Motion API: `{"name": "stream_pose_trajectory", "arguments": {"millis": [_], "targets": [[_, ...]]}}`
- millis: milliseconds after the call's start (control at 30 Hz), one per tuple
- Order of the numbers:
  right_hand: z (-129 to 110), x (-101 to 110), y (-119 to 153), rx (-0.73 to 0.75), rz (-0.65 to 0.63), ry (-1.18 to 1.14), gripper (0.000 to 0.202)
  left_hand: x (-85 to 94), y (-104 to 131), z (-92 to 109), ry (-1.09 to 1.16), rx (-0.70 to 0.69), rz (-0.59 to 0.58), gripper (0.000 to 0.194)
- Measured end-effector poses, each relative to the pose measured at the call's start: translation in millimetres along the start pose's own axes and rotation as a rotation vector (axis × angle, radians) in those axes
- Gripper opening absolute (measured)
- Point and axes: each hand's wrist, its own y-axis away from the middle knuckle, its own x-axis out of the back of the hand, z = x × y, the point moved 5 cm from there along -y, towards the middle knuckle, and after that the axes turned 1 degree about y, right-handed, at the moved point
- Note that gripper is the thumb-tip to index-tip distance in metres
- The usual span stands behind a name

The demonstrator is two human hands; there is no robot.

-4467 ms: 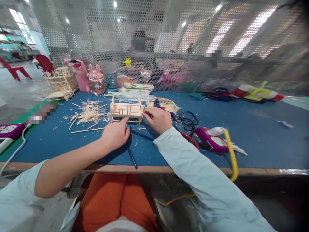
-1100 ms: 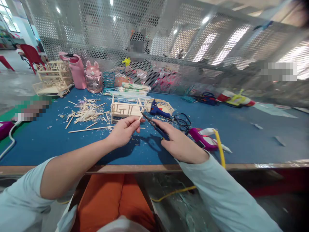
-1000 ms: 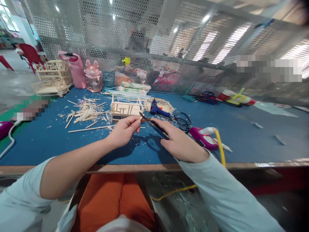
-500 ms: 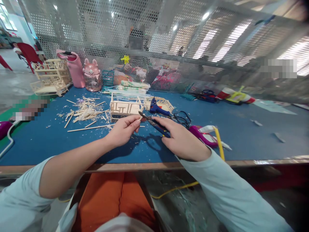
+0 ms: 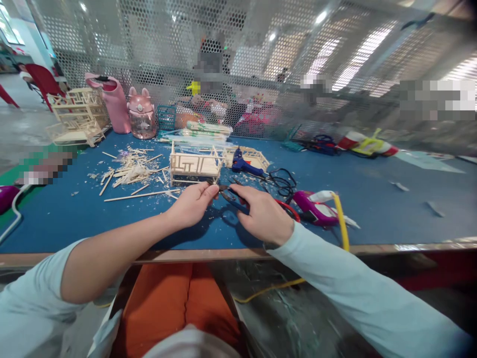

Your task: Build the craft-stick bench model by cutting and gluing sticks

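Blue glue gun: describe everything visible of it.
The blue glue gun looks plastic, with a red patch, perhaps its trigger. It lies on the blue tabletop, in front of the railed wooden piece; whether they touch is unclear. Its handle points right, towards black cord loops. Neither the left hand nor right hand touches it.

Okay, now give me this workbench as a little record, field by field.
left hand: fingertips pinched together by the pliers' tips; anything between them too small to tell
right hand: closed around blue-handled pliers
just beyond hands: small wooden stick frame, upright
right of frame: blue glue gun
left of frame: loose pile of wooden sticks
back left: pink bottle, bunny-eared bottle
surface: blue tabletop
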Motion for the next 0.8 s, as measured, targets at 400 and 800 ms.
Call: {"name": "stream_pose_trajectory", "arguments": {"millis": [400,800], "targets": [[-14.0,4.4,1.2,-0.025,0.060,0.200,0.060,8.6,1.4,8.3,-0.031,-0.015,0.064,0.036],[-17.2,10.1,-12.1,-0.007,-0.001,0.424,0.054,6.1,2.2,-6.7,0.124,0.246,0.144,0.030]]}}
